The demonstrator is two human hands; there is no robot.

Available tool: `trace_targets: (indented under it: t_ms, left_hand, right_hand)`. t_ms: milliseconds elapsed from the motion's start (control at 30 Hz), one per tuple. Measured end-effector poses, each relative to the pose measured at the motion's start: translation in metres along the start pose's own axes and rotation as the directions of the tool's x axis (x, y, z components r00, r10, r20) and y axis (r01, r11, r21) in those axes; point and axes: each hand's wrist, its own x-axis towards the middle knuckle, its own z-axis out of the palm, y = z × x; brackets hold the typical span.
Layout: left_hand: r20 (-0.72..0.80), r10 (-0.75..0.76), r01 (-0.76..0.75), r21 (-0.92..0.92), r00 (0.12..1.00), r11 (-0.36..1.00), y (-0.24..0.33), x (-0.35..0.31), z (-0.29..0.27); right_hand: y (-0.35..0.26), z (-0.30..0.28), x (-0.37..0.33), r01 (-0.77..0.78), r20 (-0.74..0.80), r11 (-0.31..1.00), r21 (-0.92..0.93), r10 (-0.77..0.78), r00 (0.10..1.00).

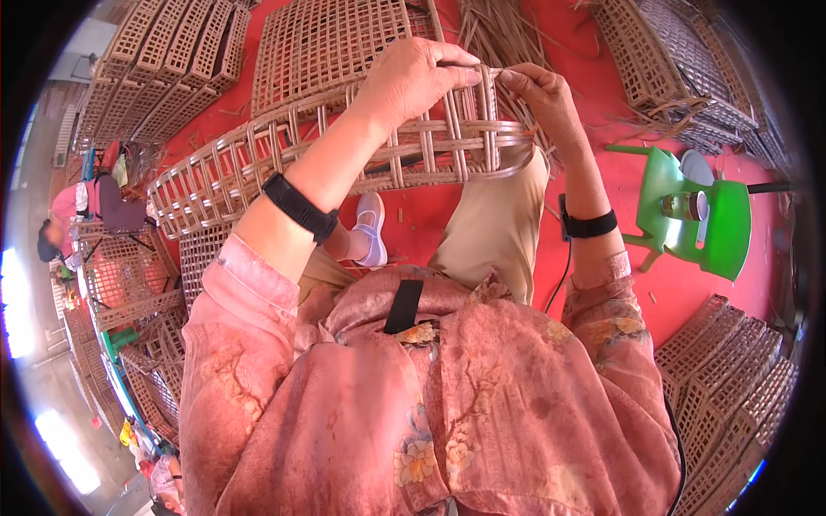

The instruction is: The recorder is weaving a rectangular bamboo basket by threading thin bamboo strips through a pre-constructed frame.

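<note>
A large brown woven basket (323,60) with an open lattice side leans across my lap. At the rim near its right corner, my left hand (417,79) is closed, thumb and fingers pressed on the edge. Just right of it, my right hand (546,99) pinches a thin weaving strip (489,76) between thumb and fingers. The two hands' fingertips nearly meet there. Part of the rim is hidden behind my left hand and forearm.
Loose weaving strips (499,34) lie on the red floor (594,224) beyond the basket. Stacked baskets stand far left (163,69), far right (680,69) and near right (731,370). A green plastic chair (727,219) holds a glass jar (680,206). Another person (95,206) bends at the left.
</note>
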Motion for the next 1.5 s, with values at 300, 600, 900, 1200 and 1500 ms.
trace_targets:
  t_ms: [300, 600, 900, 1200, 1500]
  left_hand:
    - [0.035, 0.111, -0.114, 0.109, 0.993, 0.987, -0.023, -0.01, -0.001]
    - [-0.193, 0.362, -0.255, 0.426, 0.912, 0.868, -0.015, -0.038, 0.028]
    - [-0.107, 0.186, -0.135, 0.37, 0.977, 0.919, -0.017, -0.008, 0.034]
    - [-0.009, 0.227, -0.197, 0.465, 0.974, 0.863, 0.01, -0.011, 0.012]
    - [-0.813, -0.026, 0.505, 0.335, 0.581, 0.796, -0.107, -0.254, -0.084]
  right_hand:
    - [-0.046, 0.024, -0.068, -0.024, -0.2, 0.999, -0.039, 0.016, 0.98]
    - [-0.021, 0.014, -0.069, -0.099, -0.107, 0.995, 0.027, 0.102, 0.989]
    - [-0.047, 0.041, -0.11, -0.004, -0.539, 0.948, 0.317, 0.184, 0.822]
    - [-0.061, 0.08, -0.173, -0.142, -0.235, 0.877, 0.459, 0.274, 0.932]
    - [-0.048, 0.083, -0.158, -0.144, -0.235, 0.966, 0.213, 0.194, 0.953]
